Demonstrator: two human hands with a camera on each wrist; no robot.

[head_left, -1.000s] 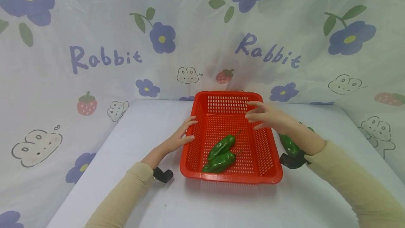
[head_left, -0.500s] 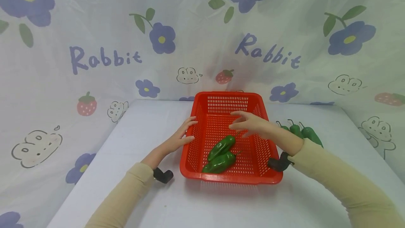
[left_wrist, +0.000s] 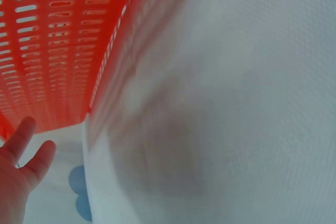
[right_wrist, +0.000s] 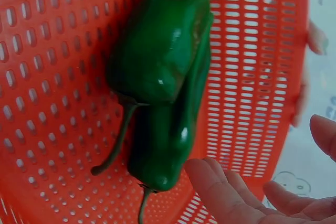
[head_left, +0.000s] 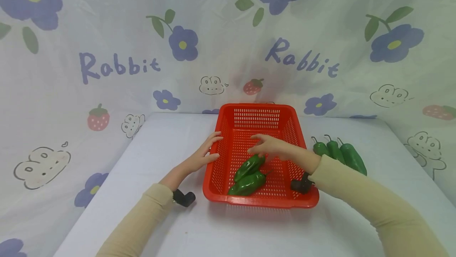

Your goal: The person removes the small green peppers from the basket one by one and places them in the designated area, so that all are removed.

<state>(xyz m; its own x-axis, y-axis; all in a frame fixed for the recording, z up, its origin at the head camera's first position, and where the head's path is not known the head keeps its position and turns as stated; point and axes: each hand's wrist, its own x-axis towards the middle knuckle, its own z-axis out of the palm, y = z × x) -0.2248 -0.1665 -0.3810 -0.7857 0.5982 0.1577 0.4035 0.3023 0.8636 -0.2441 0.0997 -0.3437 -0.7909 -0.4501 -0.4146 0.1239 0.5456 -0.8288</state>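
Two glossy green peppers lie side by side in the red perforated basket (head_left: 260, 200): a nearer pepper (head_left: 247, 185) and a farther pepper (head_left: 246, 168). Over the farther one hovers my right hand (head_left: 270, 146), fingers loosely spread, holding nothing. In the right wrist view its fingertips (right_wrist: 202, 174) come close to one pepper (right_wrist: 163, 156); whether they touch it I cannot tell. My left hand (head_left: 198, 158) is at the basket's left rim, fingers extended over it. The left wrist view shows fingers (left_wrist: 39, 161) spread by the basket wall (left_wrist: 63, 61).
Three more green peppers (head_left: 352, 158) lie in a row on the white tabletop (head_left: 171, 138), right of the basket, partly behind my right sleeve (head_left: 342, 177). A patterned curtain (head_left: 228, 43) hangs behind the table. Dark wrist-worn devices (head_left: 302, 185) sit under both wrists.
My right hand has moved left and down from the basket's right rim to above the peppers inside. The three peppers on the table have come into sight. My left hand stays put.
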